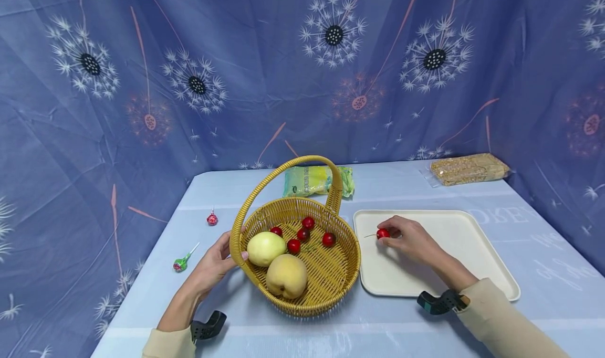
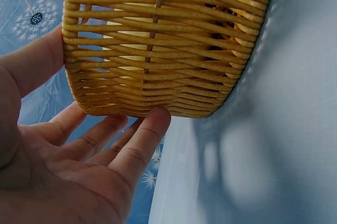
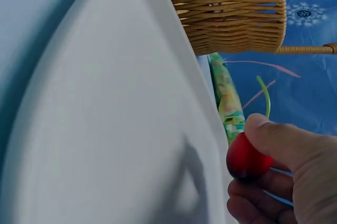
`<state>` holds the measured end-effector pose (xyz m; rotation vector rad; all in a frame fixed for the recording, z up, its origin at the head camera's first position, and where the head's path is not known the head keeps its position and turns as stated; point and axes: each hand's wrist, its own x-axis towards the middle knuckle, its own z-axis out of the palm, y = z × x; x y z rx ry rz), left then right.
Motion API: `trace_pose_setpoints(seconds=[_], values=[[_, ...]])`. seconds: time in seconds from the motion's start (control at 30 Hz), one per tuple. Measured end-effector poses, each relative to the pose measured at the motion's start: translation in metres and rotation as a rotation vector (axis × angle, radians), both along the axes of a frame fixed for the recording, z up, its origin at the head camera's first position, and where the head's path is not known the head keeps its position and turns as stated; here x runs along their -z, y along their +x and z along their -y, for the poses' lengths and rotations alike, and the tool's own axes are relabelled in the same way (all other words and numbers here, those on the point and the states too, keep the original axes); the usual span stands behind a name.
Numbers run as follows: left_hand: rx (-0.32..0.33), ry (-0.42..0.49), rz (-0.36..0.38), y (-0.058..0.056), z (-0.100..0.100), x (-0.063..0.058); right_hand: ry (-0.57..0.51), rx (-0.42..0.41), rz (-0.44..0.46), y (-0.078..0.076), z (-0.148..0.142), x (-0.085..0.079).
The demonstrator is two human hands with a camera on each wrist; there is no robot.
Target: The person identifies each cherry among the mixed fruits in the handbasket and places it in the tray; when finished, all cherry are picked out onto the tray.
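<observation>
In the head view, a wicker basket (image 1: 331, 290) with an arched handle stands in the middle of the table. Its near side holds a pale yellow-green fruit (image 1: 266, 249) and a peach-like yellow fruit (image 1: 286, 276); several dark red cherries (image 1: 293, 246) lie behind and beside them. My left hand (image 1: 215, 263) holds the basket at its left side, thumb at the rim, and the left wrist view shows its fingers against the woven wall (image 2: 158, 71). Over the left part of a cream tray (image 1: 454, 242), my right hand (image 1: 411, 240) pinches a red cherry (image 3: 247, 156) with a green stem between thumb and fingers.
Two wrapped lollipops, one red (image 1: 212, 219) and one green (image 1: 180, 264), lie left of the basket. Behind it is a green-yellow packet (image 1: 307, 181). A clear bag of tan grains (image 1: 468, 169) lies at the back right. A blue dandelion-print cloth (image 1: 264, 85) hangs behind the table.
</observation>
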<state>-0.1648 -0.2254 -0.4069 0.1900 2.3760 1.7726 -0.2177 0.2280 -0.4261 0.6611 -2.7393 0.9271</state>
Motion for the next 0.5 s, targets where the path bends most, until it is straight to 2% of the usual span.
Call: trace_pose_setpoints(seconds=[0.23,0.5], values=[[-0.005,-0.003,0.003,0.0,0.001,0.001,0.029,0.027,0.046,0.0,0.0,0.008],[0.004,0.0,-0.014,0.0,0.0,0.0,0.037,0.018,0.053,0.0,0.001,0.013]])
